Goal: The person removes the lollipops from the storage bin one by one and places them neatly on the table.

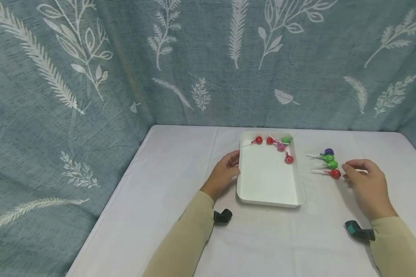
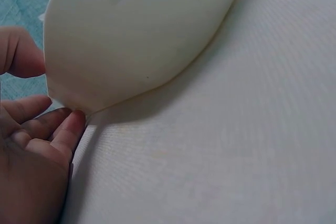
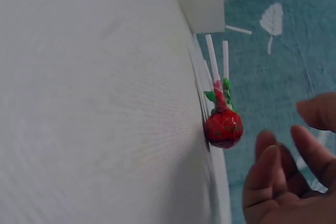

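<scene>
My left hand [image 1: 223, 175] holds the left edge of a shallow white rectangular tray [image 1: 263, 184]. In the left wrist view, its fingers [image 2: 68, 132] bend against the lower corner of the tray wall [image 2: 131, 51]. To the right of the tray lie several wrapped lollipops: a red one [image 1: 335, 174] nearest me, green ones [image 1: 332, 165] behind it, and a purple one [image 1: 329, 152] farthest back. My right hand [image 1: 369, 188] hovers just right of the red lollipop, with loosely bent fingers and nothing between them. The right wrist view shows a gap between it and that lollipop [image 3: 224, 128].
Inside the tray, lollipops lie along the far end: red [image 1: 259, 140], pink [image 1: 281, 147], green [image 1: 286, 141] and a red patterned one [image 1: 289, 159]. A white cloth [image 1: 180, 173] covers the table. Behind it hangs a leaf-patterned blue-green curtain [image 1: 208, 50].
</scene>
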`<action>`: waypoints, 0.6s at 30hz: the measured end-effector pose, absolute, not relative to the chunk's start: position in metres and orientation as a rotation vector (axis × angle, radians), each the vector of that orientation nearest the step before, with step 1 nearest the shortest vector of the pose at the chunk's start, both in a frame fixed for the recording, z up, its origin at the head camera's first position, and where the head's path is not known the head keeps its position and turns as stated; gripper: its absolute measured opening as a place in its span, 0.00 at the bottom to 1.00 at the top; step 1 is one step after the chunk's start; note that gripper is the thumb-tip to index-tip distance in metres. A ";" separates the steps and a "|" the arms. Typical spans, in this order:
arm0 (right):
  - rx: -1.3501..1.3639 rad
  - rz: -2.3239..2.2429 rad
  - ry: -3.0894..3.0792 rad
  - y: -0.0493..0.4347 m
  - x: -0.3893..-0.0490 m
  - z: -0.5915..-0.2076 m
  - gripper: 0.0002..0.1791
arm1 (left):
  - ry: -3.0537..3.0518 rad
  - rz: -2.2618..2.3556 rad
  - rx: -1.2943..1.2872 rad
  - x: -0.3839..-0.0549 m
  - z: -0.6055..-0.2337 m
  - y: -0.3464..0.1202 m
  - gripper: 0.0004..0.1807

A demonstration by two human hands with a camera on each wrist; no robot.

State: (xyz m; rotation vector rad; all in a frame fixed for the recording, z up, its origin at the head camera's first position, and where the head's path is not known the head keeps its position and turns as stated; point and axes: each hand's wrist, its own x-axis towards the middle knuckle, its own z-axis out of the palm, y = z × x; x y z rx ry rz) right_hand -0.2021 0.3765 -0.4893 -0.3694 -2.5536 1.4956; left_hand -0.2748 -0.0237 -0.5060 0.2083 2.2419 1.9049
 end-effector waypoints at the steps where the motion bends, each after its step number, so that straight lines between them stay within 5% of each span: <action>1: -0.364 1.491 -2.538 0.374 -0.202 -0.486 0.19 | 2.237 1.909 0.207 -0.275 -0.506 -0.024 0.42; 10: -0.208 1.481 -2.482 0.347 -0.199 -0.457 0.14 | 2.258 1.898 0.232 -0.276 -0.506 -0.023 0.42; 18: -0.063 1.511 -2.493 0.320 -0.197 -0.446 0.19 | 2.250 1.912 0.230 -0.272 -0.505 -0.025 0.42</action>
